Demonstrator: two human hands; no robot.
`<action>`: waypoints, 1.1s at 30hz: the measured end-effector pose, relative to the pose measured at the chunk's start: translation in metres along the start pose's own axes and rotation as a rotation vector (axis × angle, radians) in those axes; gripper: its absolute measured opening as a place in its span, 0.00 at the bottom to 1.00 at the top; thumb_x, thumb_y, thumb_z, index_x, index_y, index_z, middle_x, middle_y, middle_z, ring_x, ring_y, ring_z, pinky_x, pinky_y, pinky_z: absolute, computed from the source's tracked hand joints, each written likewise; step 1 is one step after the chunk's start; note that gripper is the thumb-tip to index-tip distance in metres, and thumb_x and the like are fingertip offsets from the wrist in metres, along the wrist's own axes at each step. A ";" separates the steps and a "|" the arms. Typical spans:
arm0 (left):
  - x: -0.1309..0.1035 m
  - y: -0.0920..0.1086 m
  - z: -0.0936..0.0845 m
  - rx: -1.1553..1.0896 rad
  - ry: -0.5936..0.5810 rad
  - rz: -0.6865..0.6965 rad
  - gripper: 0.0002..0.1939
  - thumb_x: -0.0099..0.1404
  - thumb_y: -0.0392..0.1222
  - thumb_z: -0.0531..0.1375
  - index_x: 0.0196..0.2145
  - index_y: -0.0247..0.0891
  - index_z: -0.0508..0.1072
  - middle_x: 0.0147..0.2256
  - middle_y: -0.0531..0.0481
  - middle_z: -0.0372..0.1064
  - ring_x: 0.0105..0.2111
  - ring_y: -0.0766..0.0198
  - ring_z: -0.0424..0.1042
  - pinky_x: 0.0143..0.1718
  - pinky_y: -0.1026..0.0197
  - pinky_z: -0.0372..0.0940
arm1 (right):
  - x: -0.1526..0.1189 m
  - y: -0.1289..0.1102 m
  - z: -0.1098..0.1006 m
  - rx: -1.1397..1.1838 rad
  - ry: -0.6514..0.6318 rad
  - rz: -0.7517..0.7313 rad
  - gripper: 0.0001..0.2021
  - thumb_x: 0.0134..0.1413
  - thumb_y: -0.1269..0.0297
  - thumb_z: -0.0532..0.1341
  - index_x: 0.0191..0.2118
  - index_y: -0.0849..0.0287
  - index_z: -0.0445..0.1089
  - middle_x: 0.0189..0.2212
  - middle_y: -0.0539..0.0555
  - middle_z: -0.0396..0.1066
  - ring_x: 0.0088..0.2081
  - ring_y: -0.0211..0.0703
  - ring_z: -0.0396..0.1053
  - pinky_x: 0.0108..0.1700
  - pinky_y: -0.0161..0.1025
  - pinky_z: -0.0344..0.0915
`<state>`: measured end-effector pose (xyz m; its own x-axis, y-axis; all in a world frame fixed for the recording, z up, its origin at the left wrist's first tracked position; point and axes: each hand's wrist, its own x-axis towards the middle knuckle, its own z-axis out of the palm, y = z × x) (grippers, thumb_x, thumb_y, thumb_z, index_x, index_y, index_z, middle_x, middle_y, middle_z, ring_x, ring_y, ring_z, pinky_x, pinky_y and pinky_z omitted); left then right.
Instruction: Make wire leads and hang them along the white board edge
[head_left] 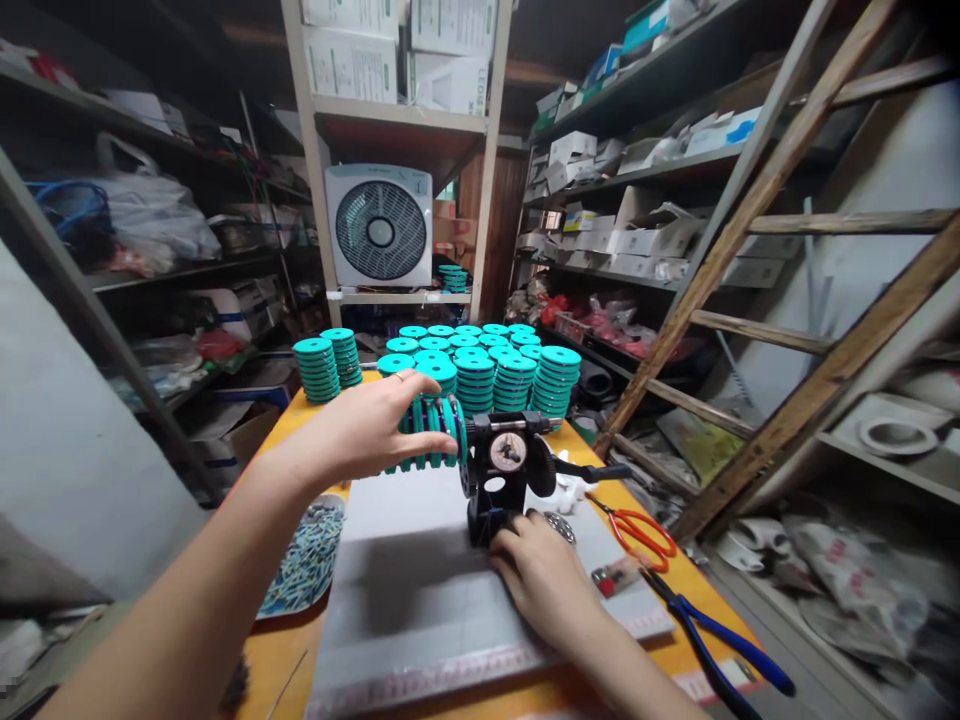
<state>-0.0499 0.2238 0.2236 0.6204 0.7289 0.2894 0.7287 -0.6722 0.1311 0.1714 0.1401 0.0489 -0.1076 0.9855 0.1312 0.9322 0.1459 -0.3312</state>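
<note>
My left hand is closed round a row of teal spools, its thumb on the near side and its fingers over the top. The row lies sideways against the left side of a black hand-crank winder, in line with its shaft. My right hand is curled at the foot of the winder, fingertips against its base and partly hidden. The crank handle points right, with no hand on it. The winder stands on a pale grey board.
Stacks of teal spools stand behind the winder. A tray of small screw-like pieces sits left. Orange-handled scissors and blue-handled pliers lie right. A wooden ladder leans at right; a box fan stands on the back shelf.
</note>
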 end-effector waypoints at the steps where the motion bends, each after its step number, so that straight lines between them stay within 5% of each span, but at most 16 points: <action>1: -0.002 -0.001 -0.003 -0.003 0.004 -0.017 0.33 0.57 0.69 0.48 0.51 0.45 0.61 0.51 0.51 0.63 0.48 0.56 0.65 0.47 0.55 0.60 | -0.001 0.001 0.000 0.007 0.000 0.000 0.09 0.59 0.68 0.50 0.37 0.54 0.68 0.39 0.49 0.60 0.43 0.34 0.52 0.44 0.33 0.45; 7: -0.020 -0.008 -0.015 0.017 0.014 -0.161 0.29 0.61 0.66 0.42 0.51 0.47 0.61 0.52 0.55 0.63 0.50 0.56 0.64 0.48 0.52 0.59 | -0.003 0.006 -0.001 0.060 0.011 0.044 0.11 0.60 0.68 0.48 0.37 0.53 0.68 0.39 0.50 0.60 0.44 0.35 0.51 0.45 0.33 0.46; 16: -0.034 -0.024 0.000 -0.134 0.055 -0.134 0.29 0.65 0.60 0.37 0.54 0.43 0.60 0.53 0.52 0.62 0.51 0.58 0.62 0.50 0.54 0.56 | -0.004 0.004 -0.004 0.166 -0.055 0.064 0.08 0.58 0.66 0.52 0.36 0.52 0.69 0.39 0.49 0.60 0.45 0.34 0.52 0.46 0.32 0.48; 19: -0.037 -0.029 0.000 -0.144 0.040 -0.104 0.29 0.62 0.63 0.45 0.55 0.45 0.58 0.55 0.53 0.59 0.54 0.59 0.58 0.54 0.56 0.54 | -0.001 0.000 -0.002 0.136 -0.076 0.056 0.09 0.57 0.69 0.53 0.33 0.54 0.70 0.38 0.49 0.60 0.44 0.34 0.52 0.46 0.32 0.48; 22: -0.039 -0.032 0.000 -0.089 0.029 -0.084 0.42 0.51 0.67 0.57 0.58 0.46 0.53 0.57 0.53 0.55 0.56 0.60 0.56 0.55 0.59 0.54 | 0.001 -0.001 0.004 0.085 -0.066 0.020 0.10 0.57 0.73 0.51 0.33 0.58 0.68 0.38 0.50 0.60 0.43 0.34 0.52 0.44 0.32 0.48; 27: -0.037 -0.027 0.004 0.031 0.088 -0.058 0.49 0.45 0.68 0.60 0.59 0.42 0.53 0.56 0.49 0.58 0.54 0.59 0.60 0.54 0.58 0.57 | -0.008 -0.006 -0.004 0.141 0.192 -0.191 0.09 0.59 0.72 0.49 0.35 0.61 0.66 0.34 0.51 0.60 0.38 0.30 0.55 0.39 0.28 0.50; 33: -0.027 -0.017 0.009 0.154 0.169 -0.078 0.46 0.48 0.72 0.54 0.58 0.41 0.57 0.53 0.45 0.61 0.49 0.52 0.64 0.48 0.51 0.62 | 0.004 -0.044 -0.074 0.303 0.497 -0.447 0.04 0.57 0.73 0.53 0.37 0.63 0.64 0.33 0.48 0.62 0.36 0.21 0.59 0.39 0.20 0.55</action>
<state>-0.0760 0.2166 0.2053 0.5125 0.7371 0.4404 0.8163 -0.5774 0.0165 0.1555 0.1311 0.1336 -0.2188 0.6813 0.6986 0.6919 0.6131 -0.3812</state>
